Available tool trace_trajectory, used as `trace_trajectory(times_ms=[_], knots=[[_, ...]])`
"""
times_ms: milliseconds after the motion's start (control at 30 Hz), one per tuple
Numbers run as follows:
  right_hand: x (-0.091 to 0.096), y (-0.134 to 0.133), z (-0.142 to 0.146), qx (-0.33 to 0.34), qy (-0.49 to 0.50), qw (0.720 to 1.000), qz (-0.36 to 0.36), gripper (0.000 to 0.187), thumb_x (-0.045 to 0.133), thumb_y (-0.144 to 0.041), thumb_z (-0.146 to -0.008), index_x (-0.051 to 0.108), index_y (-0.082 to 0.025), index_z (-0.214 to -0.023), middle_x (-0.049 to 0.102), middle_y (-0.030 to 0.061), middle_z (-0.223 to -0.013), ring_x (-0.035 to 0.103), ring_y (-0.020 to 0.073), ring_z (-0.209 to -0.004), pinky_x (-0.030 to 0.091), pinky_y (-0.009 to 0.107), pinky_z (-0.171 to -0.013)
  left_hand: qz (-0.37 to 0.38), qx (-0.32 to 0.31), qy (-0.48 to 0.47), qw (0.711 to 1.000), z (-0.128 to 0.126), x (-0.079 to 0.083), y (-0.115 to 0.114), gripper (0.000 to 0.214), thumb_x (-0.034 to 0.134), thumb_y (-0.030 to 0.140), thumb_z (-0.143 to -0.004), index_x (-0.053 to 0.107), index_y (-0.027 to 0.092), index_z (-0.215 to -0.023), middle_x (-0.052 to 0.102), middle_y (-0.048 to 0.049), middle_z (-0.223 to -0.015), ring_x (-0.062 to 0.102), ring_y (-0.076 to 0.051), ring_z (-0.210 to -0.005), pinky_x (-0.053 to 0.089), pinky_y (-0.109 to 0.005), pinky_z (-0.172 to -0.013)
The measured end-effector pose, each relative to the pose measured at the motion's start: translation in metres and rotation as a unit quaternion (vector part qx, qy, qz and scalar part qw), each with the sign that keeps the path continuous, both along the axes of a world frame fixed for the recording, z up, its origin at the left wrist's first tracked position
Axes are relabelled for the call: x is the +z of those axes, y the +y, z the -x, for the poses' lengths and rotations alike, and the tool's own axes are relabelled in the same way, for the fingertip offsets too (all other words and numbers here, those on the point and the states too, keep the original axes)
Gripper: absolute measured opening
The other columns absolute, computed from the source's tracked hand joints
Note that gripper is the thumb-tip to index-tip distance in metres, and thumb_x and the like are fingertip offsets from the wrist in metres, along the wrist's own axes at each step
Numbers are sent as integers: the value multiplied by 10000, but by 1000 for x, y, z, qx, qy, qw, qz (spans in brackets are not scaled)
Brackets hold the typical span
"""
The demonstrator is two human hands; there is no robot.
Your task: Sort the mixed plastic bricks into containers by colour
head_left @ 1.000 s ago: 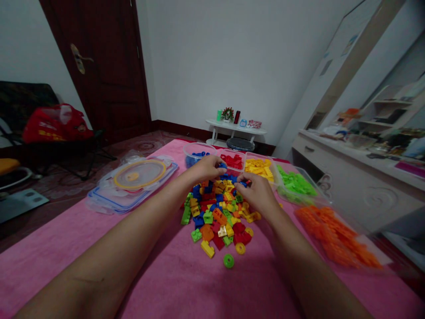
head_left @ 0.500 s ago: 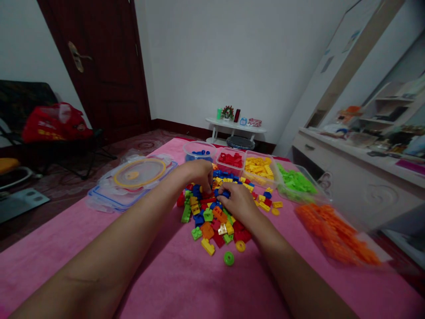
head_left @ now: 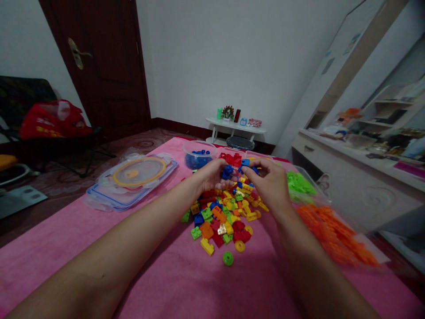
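Observation:
A heap of mixed coloured plastic bricks [head_left: 226,212] lies on the pink cloth [head_left: 186,274]. My left hand [head_left: 212,175] is raised above the heap's far side, cupped, with several blue bricks [head_left: 227,171] in it. My right hand [head_left: 270,181] is beside it, fingers pinched on a small blue brick [head_left: 245,163] close to the left palm. Behind the hands stand a round tub of blue bricks [head_left: 198,156] and a tub of red bricks [head_left: 232,158].
A tub of green bricks [head_left: 299,184] and a tub of orange bricks [head_left: 335,237] sit at the right. Stacked clear lids [head_left: 133,177] lie at the left. A green ring [head_left: 227,258] lies near the heap. A white cabinet [head_left: 358,190] stands to the right.
Both hands have lifted off the heap and moved toward the far tubs, now carrying blue bricks. Half a second ago they were pressed down into the pile.

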State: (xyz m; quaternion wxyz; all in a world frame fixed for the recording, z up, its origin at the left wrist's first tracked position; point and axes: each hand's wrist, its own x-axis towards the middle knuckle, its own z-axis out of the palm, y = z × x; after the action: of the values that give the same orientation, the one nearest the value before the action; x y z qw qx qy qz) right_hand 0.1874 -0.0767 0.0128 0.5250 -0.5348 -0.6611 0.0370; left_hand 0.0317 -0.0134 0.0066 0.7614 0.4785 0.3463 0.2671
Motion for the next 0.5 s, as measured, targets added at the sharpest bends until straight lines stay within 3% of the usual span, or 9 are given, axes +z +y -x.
trace_trajectory(times_ms=[67,133,267,500], knots=[[3,-3,3,23,-30,999,7,108,634,-261,-720,657,-161,-754,642,12,-710,552,132,-599,413,248,-564,101,-65,-100,988,-6,-6,-4,333,382,397,-847,561,117,-829,607,-65,-650,603,-149,-524,367,-154,-345],[2,-3,6,44,-74,996,15,114,642,-231,-716,681,-173,-807,667,21,-777,583,149,-672,436,263,-617,148,-91,-165,971,-11,-11,-9,366,391,451,-860,555,124,-855,591,-49,-610,616,-164,-521,389,-157,-337],[-2,-2,7,62,-112,992,9,183,647,-214,-731,700,-193,-904,684,36,-900,604,165,-769,458,291,-698,194,-71,-225,952,-16,-15,-15,314,405,401,-889,566,132,-888,575,-26,-588,565,-113,-457,390,-136,-333],[0,-3,7,75,-152,985,13,158,646,-220,-752,720,-217,-892,671,34,-881,597,175,-825,454,309,-751,249,-76,-246,934,-16,-21,-13,289,533,425,-814,570,141,-848,548,-17,-580,544,-119,-488,356,-122,-307]])
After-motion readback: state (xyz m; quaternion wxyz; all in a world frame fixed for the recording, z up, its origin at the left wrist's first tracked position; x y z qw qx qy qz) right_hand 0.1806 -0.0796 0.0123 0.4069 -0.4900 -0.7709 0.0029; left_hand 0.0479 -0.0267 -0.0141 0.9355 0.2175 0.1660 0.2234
